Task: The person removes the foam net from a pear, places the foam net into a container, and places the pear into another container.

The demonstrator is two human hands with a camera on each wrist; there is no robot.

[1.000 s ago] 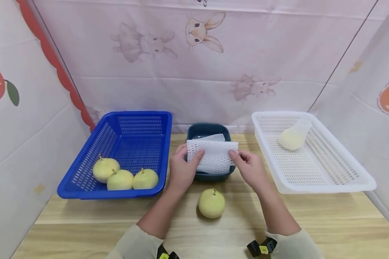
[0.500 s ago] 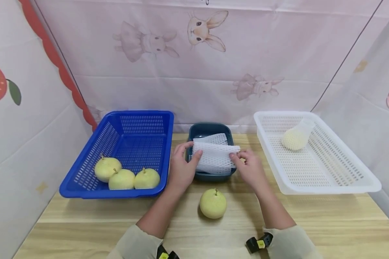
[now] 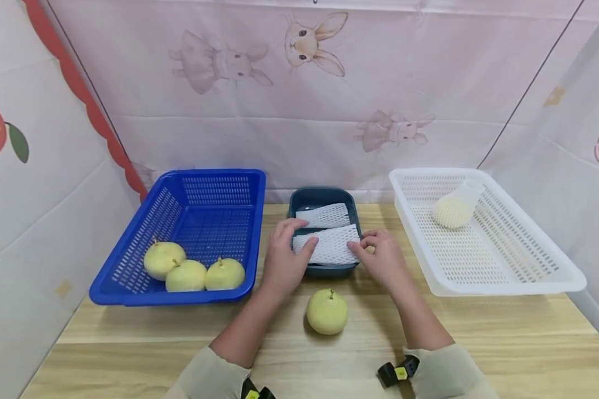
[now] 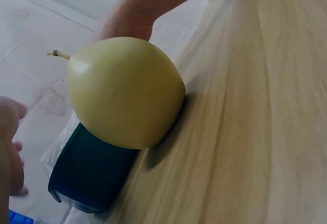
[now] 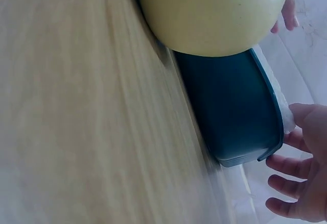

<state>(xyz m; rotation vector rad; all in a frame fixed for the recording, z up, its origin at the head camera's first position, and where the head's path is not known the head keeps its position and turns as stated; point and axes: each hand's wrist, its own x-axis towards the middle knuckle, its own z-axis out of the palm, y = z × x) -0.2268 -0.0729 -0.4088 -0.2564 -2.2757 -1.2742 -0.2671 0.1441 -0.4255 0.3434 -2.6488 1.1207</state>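
Note:
A white foam net sleeve (image 3: 325,247) lies flat across the front of a dark teal box (image 3: 331,271). My right hand (image 3: 381,257) pinches its right edge between thumb and index finger; in the right wrist view the sleeve's edge (image 5: 287,119) shows between them. At the left edge is my left hand (image 3: 285,257), thumb and fingers apart, the thumb over the sleeve. Behind it in the box lies a second foam net sleeve (image 3: 324,215). A yellow-green pear (image 3: 326,312) stands on the table in front, stem up; it looms large in both wrist views.
To the left stands a blue basket (image 3: 252,233) with three pears (image 3: 186,275) at its near end. A white basket (image 3: 484,285) on the right holds one pear in a net sleeve (image 3: 454,209). Fabric walls (image 3: 259,138) enclose the wooden table (image 3: 179,343).
The front sleeve has come down from above the box and now lies lower in it, uncovering more of the rear sleeve. My left hand has let go of its edge.

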